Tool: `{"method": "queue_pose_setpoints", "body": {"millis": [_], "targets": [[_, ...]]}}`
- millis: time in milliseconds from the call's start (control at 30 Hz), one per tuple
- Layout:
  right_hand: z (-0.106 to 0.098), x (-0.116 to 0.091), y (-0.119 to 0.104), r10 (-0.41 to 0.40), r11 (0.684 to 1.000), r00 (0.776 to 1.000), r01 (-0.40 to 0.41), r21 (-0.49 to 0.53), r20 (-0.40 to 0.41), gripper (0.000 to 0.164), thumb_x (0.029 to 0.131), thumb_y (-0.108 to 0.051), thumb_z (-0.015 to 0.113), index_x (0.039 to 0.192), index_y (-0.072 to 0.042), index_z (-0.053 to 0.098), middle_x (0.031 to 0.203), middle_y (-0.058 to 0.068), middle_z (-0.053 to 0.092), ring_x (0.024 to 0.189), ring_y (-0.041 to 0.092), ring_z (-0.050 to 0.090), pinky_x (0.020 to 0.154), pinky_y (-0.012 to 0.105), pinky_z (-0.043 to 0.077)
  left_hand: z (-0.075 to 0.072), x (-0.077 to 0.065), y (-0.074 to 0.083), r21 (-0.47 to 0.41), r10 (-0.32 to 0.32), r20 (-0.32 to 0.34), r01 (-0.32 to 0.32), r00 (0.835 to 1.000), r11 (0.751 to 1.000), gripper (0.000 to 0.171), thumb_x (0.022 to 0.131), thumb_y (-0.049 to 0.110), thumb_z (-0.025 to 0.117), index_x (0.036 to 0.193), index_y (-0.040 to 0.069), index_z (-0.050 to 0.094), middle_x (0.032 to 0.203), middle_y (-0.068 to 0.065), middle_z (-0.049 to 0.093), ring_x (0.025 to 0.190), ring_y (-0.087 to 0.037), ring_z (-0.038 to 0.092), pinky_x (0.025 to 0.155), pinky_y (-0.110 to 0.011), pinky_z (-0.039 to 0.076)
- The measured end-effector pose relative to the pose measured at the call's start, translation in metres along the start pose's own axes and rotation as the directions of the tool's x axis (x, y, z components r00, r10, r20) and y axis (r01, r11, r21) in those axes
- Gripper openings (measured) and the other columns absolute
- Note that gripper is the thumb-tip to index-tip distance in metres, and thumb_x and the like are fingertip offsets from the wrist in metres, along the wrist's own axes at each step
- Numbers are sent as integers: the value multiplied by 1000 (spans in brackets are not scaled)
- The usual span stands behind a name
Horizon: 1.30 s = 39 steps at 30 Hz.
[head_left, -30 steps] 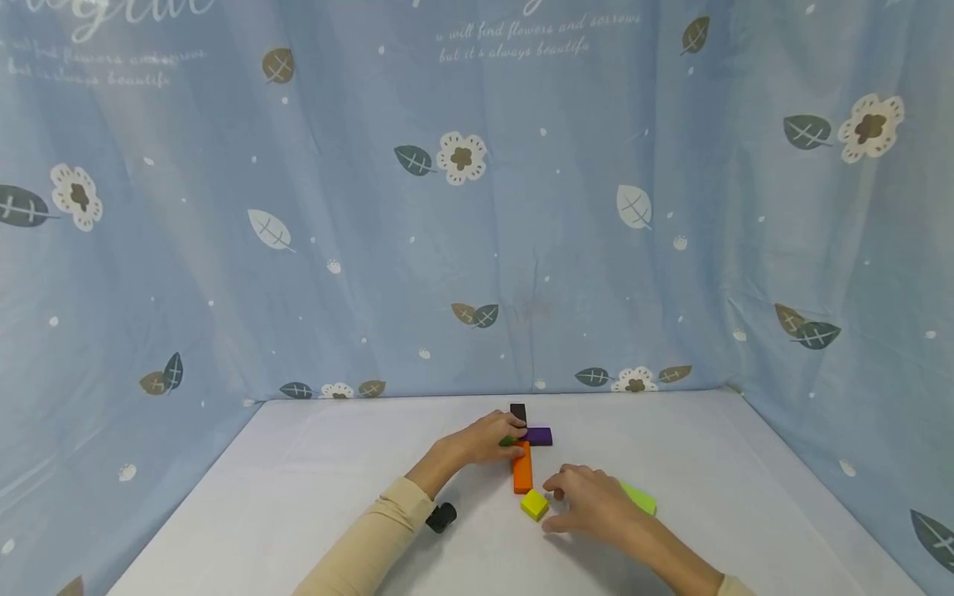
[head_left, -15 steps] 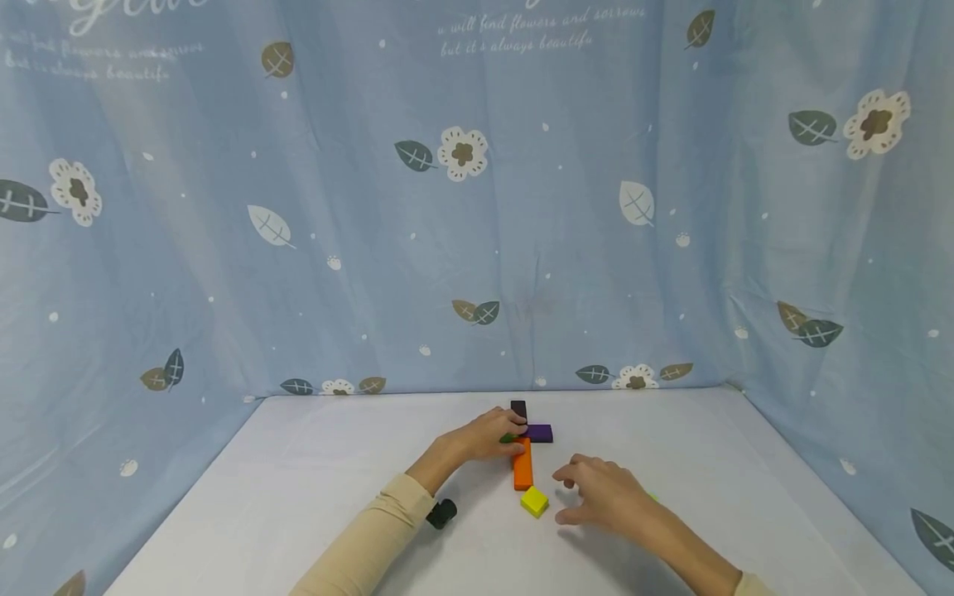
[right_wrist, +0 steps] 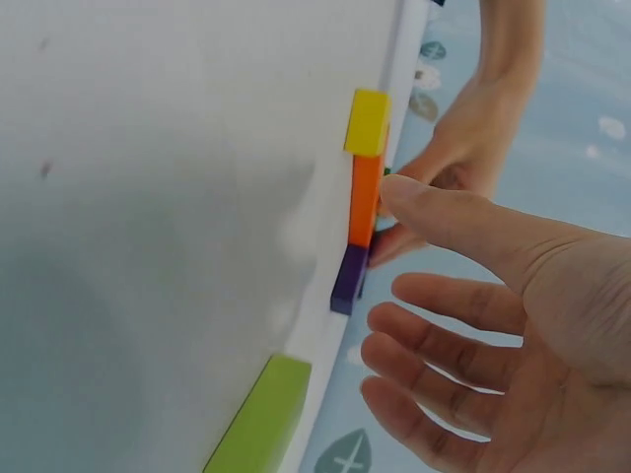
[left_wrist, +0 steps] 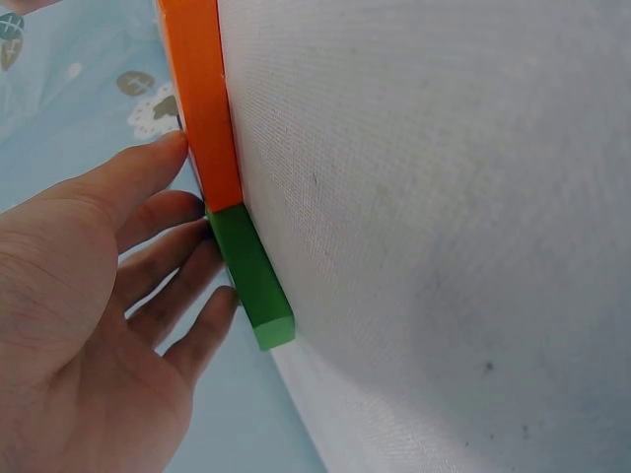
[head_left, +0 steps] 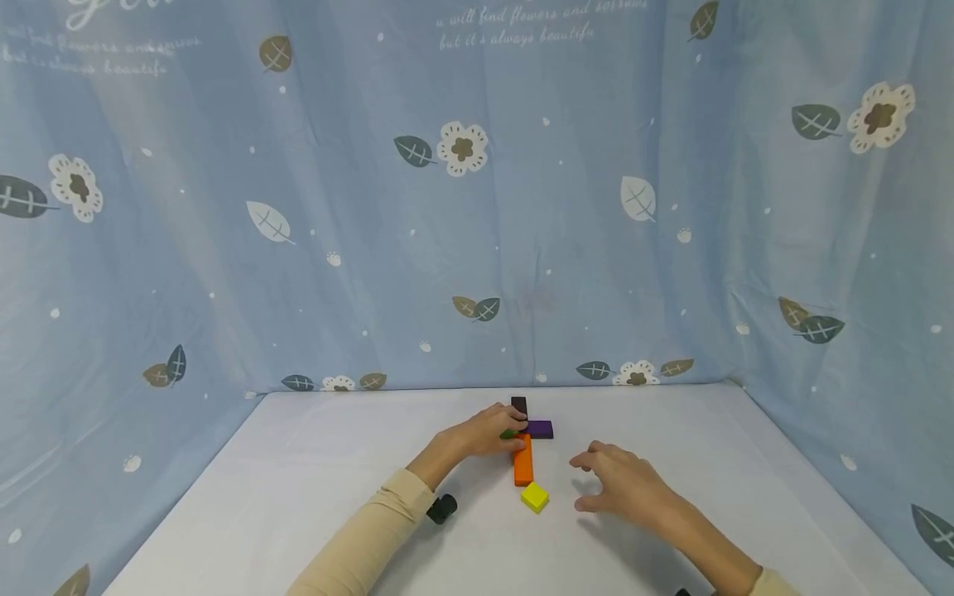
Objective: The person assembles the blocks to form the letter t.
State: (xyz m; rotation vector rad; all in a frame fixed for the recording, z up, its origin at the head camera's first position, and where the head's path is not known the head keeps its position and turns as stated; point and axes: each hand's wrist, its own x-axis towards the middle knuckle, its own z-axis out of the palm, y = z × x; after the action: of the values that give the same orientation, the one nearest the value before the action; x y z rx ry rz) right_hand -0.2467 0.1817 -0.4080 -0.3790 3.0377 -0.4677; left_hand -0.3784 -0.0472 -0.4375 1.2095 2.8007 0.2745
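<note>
In the head view my left hand (head_left: 486, 432) lies over a group of blocks. Its thumb touches the orange block (head_left: 523, 465), while its fingers rest along the green block (left_wrist: 252, 271), as the left wrist view shows. A purple block (head_left: 540, 430) and a black block (head_left: 519, 406) adjoin them at the far end. The yellow block (head_left: 535, 497) sits at the near end of the orange one. To the right, my right hand (head_left: 624, 483) hovers with thumb and fingers spread, holding nothing. A light green block (right_wrist: 261, 414) shows in the right wrist view; in the head view it is hidden.
A white table (head_left: 313, 463) carries the blocks. A blue curtain (head_left: 358, 207) printed with leaves and flowers encloses its back and sides. A small black object (head_left: 443, 509) appears beside the left sleeve (head_left: 373, 530).
My right hand has drawn back to the right, away from the yellow block, and now covers the light green block in the head view. The left hand has stayed on the blocks.
</note>
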Motion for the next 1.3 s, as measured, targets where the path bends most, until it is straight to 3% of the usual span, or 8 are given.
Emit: {"method": "queue_pose_setpoints", "body": {"millis": [600, 967, 1300], "targets": [[-3, -6, 38, 16, 999, 999, -18, -35, -39, 55, 67, -30, 89, 116, -13, 71, 109, 0, 64, 100, 22, 61, 82, 47, 55, 2, 0, -1, -11, 7, -8, -7, 1000, 1000, 44, 97, 34, 62, 133, 9, 62, 141, -4, 57, 128, -20, 52, 111, -32, 43], [-1, -11, 59, 26, 1000, 999, -25, 15, -33, 51, 70, -22, 87, 116, -10, 70, 103, -2, 64, 92, 14, 60, 72, 36, 53, 1, 0, 0, 8, 14, -13, -14, 1000, 1000, 44, 96, 35, 62, 133, 9, 62, 141, -4, 57, 127, -20, 53, 111, -31, 43], [1, -16, 68, 32, 999, 998, -30, 39, -48, 44, 70, -19, 87, 110, -8, 72, 91, -5, 64, 86, 13, 61, 70, 35, 53, 1, 0, -1, 5, 13, -15, -13, 1000, 1000, 44, 96, 35, 63, 132, 10, 63, 140, -3, 58, 126, -19, 53, 110, -30, 44]]}}
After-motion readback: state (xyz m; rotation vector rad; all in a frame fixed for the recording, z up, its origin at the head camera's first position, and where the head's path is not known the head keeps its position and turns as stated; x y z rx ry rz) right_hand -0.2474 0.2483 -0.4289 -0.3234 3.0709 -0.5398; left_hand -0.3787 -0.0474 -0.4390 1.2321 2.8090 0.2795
